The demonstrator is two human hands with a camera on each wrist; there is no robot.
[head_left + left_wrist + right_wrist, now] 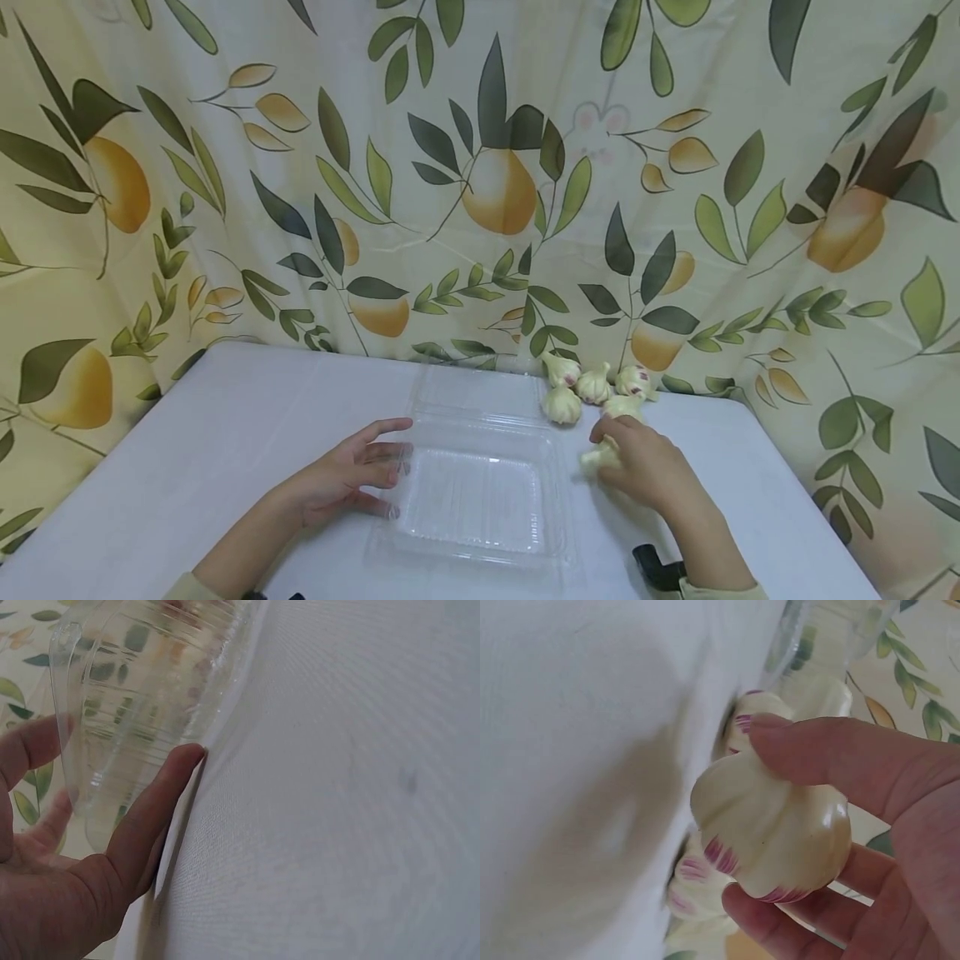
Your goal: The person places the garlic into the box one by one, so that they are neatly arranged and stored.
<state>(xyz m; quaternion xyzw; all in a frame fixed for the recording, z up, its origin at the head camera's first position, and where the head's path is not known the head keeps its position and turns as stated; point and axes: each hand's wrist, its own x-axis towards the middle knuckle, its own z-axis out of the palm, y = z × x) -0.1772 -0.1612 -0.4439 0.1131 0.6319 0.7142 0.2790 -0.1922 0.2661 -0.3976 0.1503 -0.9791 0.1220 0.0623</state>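
Note:
A clear plastic clamshell container (pixel 551 500) lies on the white table with its lid (pixel 476 393) folded back away from me. My left hand (pixel 348 475) rests at the container's left side, fingers spread and fairly straight. Its fingertips (pixel 191 754) touch low along the clear wall in the left wrist view. Right of the container, my right hand (pixel 648 467) grips a garlic bulb (pixel 769 832), pale with purple streaks, between thumb and fingers. The bulb is held above the tabletop, its shadow falling on the cloth.
Several more garlic bulbs (pixel 562 406) sit grouped at the back right, beside the open lid. A patterned curtain (pixel 480 275) with fruit and leaves hangs directly behind the table (pixel 262 400). A black wrist mount (pixel 658 568) shows by the right forearm.

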